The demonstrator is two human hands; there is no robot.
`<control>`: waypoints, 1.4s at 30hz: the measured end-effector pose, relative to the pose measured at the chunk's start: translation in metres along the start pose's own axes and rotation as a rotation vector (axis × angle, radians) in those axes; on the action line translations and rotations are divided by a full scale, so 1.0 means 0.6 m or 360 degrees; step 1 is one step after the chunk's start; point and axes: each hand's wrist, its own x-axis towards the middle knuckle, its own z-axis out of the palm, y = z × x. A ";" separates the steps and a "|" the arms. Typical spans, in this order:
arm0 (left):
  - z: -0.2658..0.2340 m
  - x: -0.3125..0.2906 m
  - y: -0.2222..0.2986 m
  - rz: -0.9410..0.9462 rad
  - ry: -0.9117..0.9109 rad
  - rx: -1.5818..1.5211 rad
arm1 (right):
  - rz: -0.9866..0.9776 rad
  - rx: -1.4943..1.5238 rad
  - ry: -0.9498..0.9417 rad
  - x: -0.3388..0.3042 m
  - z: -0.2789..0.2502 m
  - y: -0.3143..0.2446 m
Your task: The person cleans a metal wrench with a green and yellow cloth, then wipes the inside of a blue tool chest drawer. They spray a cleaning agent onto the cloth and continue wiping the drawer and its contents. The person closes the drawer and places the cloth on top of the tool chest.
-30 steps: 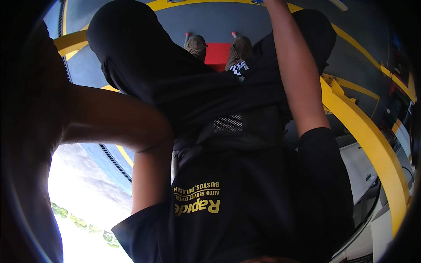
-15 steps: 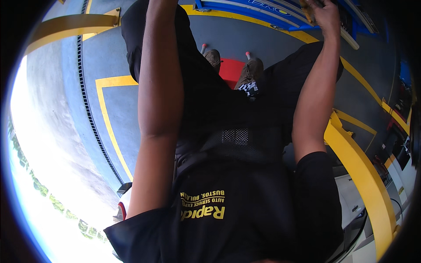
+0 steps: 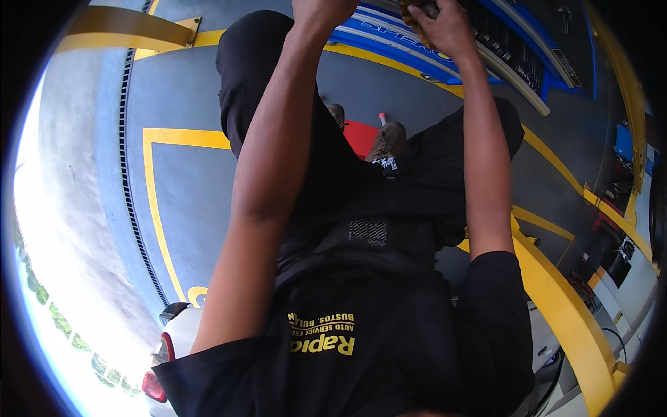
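Both my arms reach up to the top edge of the view, over the blue tool cabinet [image 3: 389,35]. My right hand [image 3: 445,29] grips a yellowish-brown thing [image 3: 415,21], partly cut off by the edge; its kind does not show clearly. Of my left hand [image 3: 323,10] only the wrist and the back come into view, left of the right hand. Its fingers lie beyond the edge, so what they hold or touch is hidden. An open cabinet drawer [image 3: 507,66], with a row of dark tools in it, lies just right of my right hand.
I sit with knees spread; a red surface [image 3: 360,137] lies between my shoes [image 3: 389,142]. A curved yellow beam [image 3: 566,278] rises on the right, another yellow arm [image 3: 125,29] at the upper left. A white vehicle with a red lamp [image 3: 154,386] stands at the lower left.
The view has shifted, showing more of the cabinet and its open drawer. My left hand has moved right and further into view; my right hand has moved left, still gripping the yellowish-brown thing.
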 end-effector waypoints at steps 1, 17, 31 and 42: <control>-0.015 0.007 -0.002 0.0039 0.0019 -0.0030 | -0.0179 -0.0103 -0.0060 -0.006 -0.031 0.050; 0.063 0.016 -0.018 0.0443 -0.0278 0.0127 | -0.0707 -0.0559 0.0096 0.020 0.015 -0.029; 0.069 0.012 -0.004 0.0555 -0.0198 0.0109 | -0.0835 -0.0715 -0.0113 0.001 -0.037 0.000; 0.084 0.016 -0.062 0.0482 -0.0242 0.0066 | -0.0960 -0.1023 -0.0135 -0.035 -0.107 0.104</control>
